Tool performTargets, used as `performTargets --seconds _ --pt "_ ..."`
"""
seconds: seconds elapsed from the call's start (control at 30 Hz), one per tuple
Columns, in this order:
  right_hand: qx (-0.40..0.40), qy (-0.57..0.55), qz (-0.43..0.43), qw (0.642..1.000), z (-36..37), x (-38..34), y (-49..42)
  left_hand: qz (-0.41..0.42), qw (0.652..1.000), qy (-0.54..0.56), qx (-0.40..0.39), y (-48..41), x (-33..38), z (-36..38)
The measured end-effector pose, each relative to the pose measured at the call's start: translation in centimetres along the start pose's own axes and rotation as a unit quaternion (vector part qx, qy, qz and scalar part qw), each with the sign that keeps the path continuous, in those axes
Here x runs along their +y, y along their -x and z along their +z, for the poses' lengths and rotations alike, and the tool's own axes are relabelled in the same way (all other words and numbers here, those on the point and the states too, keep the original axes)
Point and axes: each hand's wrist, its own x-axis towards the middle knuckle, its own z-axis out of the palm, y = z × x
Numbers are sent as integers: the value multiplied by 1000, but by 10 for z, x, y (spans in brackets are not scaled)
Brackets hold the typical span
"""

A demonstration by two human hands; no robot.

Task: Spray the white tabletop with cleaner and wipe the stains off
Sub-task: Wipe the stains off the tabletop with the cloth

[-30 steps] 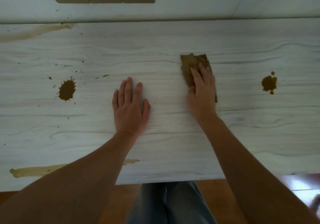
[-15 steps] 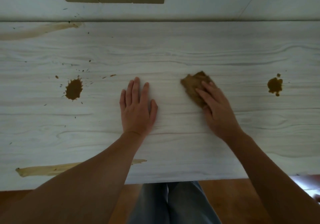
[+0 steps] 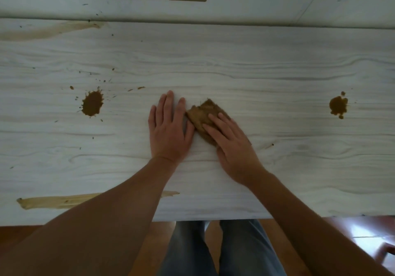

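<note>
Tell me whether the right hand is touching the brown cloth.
Touching. The head view shows the right hand lying flat on the brown cloth, fingers straight, pressing it onto the white tabletop.

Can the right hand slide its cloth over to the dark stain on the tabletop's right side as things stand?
Probably yes: the right hand presses the brown cloth, and only bare tabletop lies between it and that dark stain.

Left hand (image 3: pixel 170 130): palm down, flat, fingers straight and close together, pointing away from the body, thumb set out to the side. Right hand (image 3: pixel 233 147): palm down, fingers straight, angled inward toward the left hand, fingertips just beside its thumb. Left forearm (image 3: pixel 102 222) and right forearm (image 3: pixel 310 216): bare, rising from the lower corners, converging at the wrists.
</note>
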Motion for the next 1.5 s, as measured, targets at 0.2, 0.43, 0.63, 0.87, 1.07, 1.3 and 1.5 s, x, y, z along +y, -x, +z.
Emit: performTargets --seconds 0.2,0.43,0.63,0.87,1.07,1.3,1.5 --pt "37 22 72 997 -51 98 -5 -3 1000 -1 24 0 3 -1" --pt "119 15 167 979 -49 94 -55 2 998 -5 58 2 4 2" --pt "-24 17 -86 996 -47 95 3 -8 998 -60 21 2 17 -4" --pt "-41 35 -36 998 -113 198 16 -30 998 -47 18 0 126 -12" --pt "-6 12 63 998 -164 276 -55 2 1000 -18 17 -25 209 22" --pt "29 11 -1 1000 -139 258 -39 -33 999 -4 43 -42 208 43" --pt "-30 46 -128 990 -149 282 -8 -42 998 6 42 -45 207 44"
